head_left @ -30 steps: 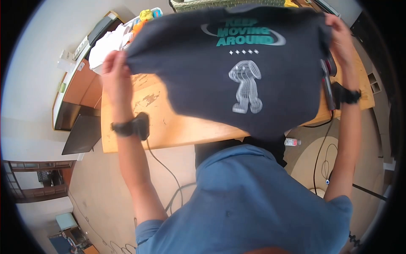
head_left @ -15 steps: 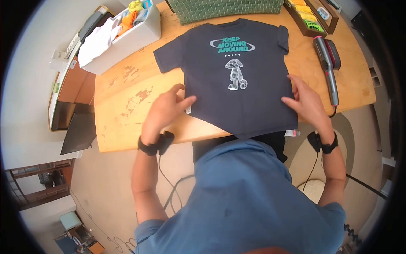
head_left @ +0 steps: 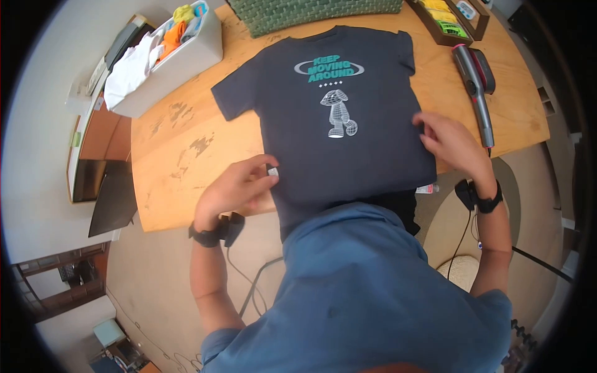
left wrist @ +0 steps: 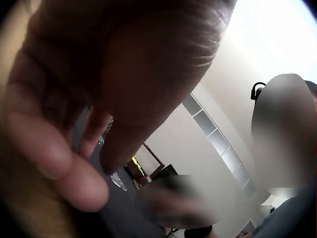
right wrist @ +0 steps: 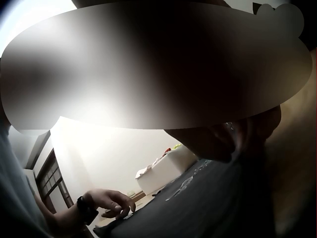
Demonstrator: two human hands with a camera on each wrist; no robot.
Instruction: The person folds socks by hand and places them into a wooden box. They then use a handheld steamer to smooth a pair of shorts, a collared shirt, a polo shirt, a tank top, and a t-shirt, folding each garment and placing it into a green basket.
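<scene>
A dark grey T-shirt (head_left: 301,118) lies face up on the wooden table, its hem close to the person's body. Green lettering and a white wireframe dog figure decorate its front. The left hand (head_left: 233,186) pinches the shirt's left side edge low down, beside a small white label (head_left: 272,171). On the opposite side edge, the right hand (head_left: 454,146) grips the fabric with bent fingers. In the left wrist view, the thumb and fingers of the left hand (left wrist: 74,124) loom close over the dark cloth. Much of the right wrist view is blurred.
A white bin (head_left: 177,68) of clothes stands at the back left. Behind the collar is a green woven basket (head_left: 311,13). A grey and red corded handheld appliance (head_left: 476,93) lies right of the shirt, near a brown box (head_left: 435,34) with yellow packets.
The shirt was held up and spread by both hands, then laid on the table. Both hands have since taken its lower side edges, and its slanted hem has shifted toward the body and straightened.
</scene>
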